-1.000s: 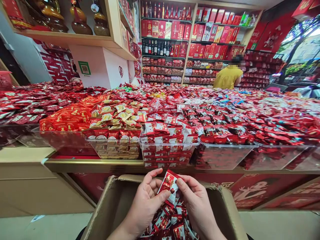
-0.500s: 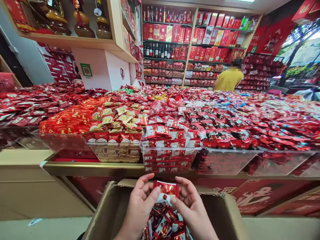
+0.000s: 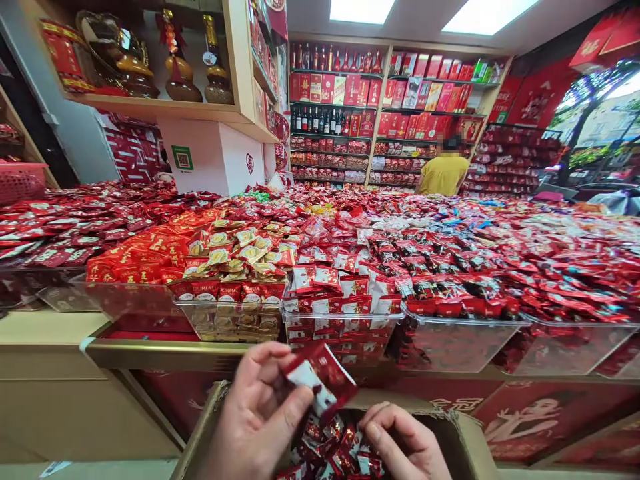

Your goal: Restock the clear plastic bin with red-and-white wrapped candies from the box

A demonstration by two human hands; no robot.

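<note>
A red and white candy packet is pinched at its left end between the thumb and fingers of my left hand, tilted over a cardboard box. Lower and to the right, my right hand has its thumb and fingertips pressed together just above the loose packets inside that box. Whether anything is between those fingertips I cannot make out. The loose packets are small, red and white, with shiny wrappers.
Behind the box runs a counter edge with clear plastic bins heaped with wrapped sweets. A display cabinet overhangs on the left. Shelves of bottles and red boxes line the back, where a person in yellow stands.
The packet was held flat between both hands; now only my left hand has it, tilted. My right hand has dropped down and right to the pile. The camera view has tipped slightly upward.
</note>
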